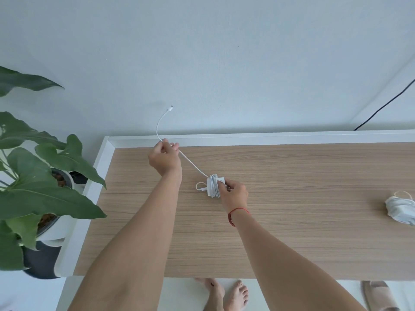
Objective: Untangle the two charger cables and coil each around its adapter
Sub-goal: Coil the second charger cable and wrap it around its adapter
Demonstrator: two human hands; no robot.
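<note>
- Charger cable (193, 164) runs taut from our left hand (165, 158), which pinches it near the far left corner of the table (292, 243), down to the white adapter (210, 187) mid-table, where several turns are wound.
- Our right hand (235, 195) grips the adapter, fingers curled round its side.
- We judge the cable light, limp and slick, best held close to the wraps.
- Second wound charger (399, 209) lies at the right edge.
- We can read no brand or writing.
</note>
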